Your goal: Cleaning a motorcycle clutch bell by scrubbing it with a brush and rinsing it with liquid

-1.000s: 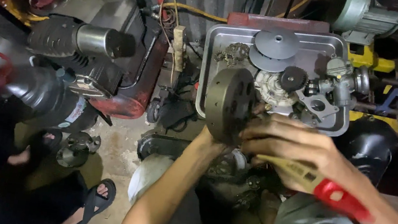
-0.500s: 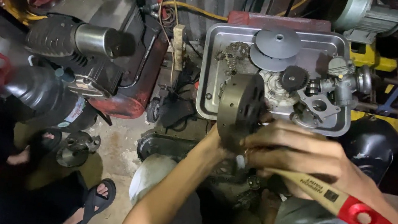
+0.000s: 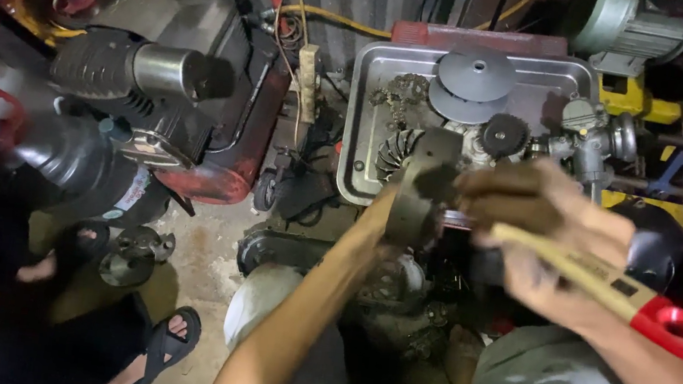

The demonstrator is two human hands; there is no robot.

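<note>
We look down on a dim workshop floor. Our left hand (image 3: 397,216) sits mostly hidden behind a dark, round metal drum-like part (image 3: 421,195), which stands on edge just in front of a grey metal tray (image 3: 359,116); we cannot tell how far these fingers are curled, though the hand appears to steady the part from behind. Our right hand (image 3: 546,235), blurred, is closed around a tool with a pale yellowish shaft and red end (image 3: 607,290), which slants down towards the lower right, its working end meeting the round part. The tray holds a grey stepped pulley disc (image 3: 473,80), a small black toothed gear (image 3: 505,136) and a silvery carburettor-like casting (image 3: 595,141). To the left lies a black and red engine unit (image 3: 172,84). A foot in a black sandal (image 3: 165,342) rests on the concrete floor (image 3: 203,262).
</note>
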